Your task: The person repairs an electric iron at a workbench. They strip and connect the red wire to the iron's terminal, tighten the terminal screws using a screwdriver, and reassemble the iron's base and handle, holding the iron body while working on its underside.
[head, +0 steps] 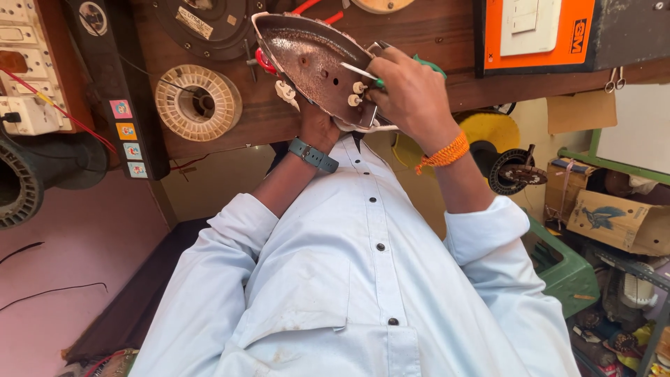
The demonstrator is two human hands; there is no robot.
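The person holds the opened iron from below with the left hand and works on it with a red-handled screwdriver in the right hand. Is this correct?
Not quite: in the head view the screwdriver in the right hand has a green handle, not red. The rest holds: the left hand supports the opened iron from below.

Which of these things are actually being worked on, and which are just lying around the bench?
In use:
- rusty brown metal iron soleplate, propped up by the left hand
- green-handled screwdriver, gripped in the right hand

Lying about:
- cream plastic wire spool
- white switch plate on an orange board
- brown cardboard box with a blue bird picture
- green plastic crate
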